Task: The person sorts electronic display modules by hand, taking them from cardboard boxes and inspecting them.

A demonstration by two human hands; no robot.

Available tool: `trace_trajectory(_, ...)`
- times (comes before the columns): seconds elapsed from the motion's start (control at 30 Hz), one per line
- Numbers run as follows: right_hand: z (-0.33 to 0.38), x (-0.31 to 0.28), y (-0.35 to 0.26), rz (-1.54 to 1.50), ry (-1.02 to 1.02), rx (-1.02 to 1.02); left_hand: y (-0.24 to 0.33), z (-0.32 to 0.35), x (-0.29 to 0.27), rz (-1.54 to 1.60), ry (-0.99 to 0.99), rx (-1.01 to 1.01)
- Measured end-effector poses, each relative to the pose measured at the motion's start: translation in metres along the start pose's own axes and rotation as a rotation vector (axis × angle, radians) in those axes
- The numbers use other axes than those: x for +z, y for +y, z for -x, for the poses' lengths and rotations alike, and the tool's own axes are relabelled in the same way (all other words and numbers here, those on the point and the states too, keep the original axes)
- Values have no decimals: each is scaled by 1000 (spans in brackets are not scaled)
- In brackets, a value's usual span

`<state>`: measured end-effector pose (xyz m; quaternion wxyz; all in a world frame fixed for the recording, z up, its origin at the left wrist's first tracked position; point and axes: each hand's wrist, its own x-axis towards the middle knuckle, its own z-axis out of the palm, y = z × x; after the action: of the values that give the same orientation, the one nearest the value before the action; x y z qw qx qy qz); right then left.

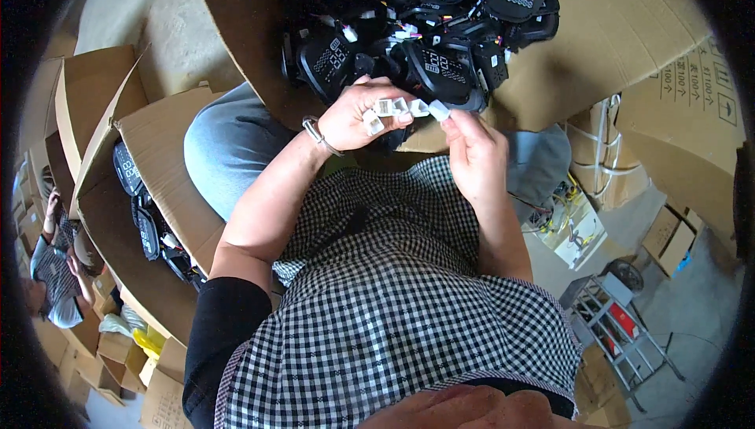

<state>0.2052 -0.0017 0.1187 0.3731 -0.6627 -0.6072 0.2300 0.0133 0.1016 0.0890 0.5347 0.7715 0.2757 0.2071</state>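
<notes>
So there's a little bunch of white plastic plugs [385, 106] sitting right over the person's lap, just in front of the near side of the big cardboard box [613, 28]. Left hand [358, 114] has its fingers curled around several of them, and the right hand [478, 150] is pinching the plug at the far right end between thumb and finger. Can't really tell if that one touches its neighbor. Behind the hands, the box is loaded with black display panels [440, 71], with small white connectors poking out here and there. There's a shiny bracelet [317, 135] on the left wrist, and a black-and-white checked apron [362, 311] below. Off to the left, another open box [169, 162] has more panels.
</notes>
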Motion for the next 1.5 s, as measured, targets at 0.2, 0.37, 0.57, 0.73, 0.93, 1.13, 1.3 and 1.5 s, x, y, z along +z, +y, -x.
trace_trajectory(0.2, -10, -22, -17, 506, -386, -84, -10, 2, -10, -21, -187, 75)
trace_trajectory(0.37, -4, -10, -6, 430, -586, -176, -1, 3, -13, -247, -305, 107)
trace_trajectory(0.57, 3, 0, -1, 343, -514, -70, -2, 3, -14, -273, -259, 117)
trace_trajectory(0.73, 15, -8, 11, -8, 155, 119, 26, -1, -13, 249, 139, -194)
trace_trajectory(0.93, 44, -40, 24, 26, 255, 196, 74, 25, -67, 1212, 547, 475)
trace_trajectory(1.13, 21, -9, 60, 72, 68, 258, 119, 145, -189, 426, 941, 596)
trace_trajectory(1.3, 8, 26, 63, 361, -49, 101, 86, 262, -237, -1026, 1380, 126)
trace_trajectory(1.5, 13, 27, 66, 375, -153, 108, 4, 314, -189, -1453, 554, -1356)
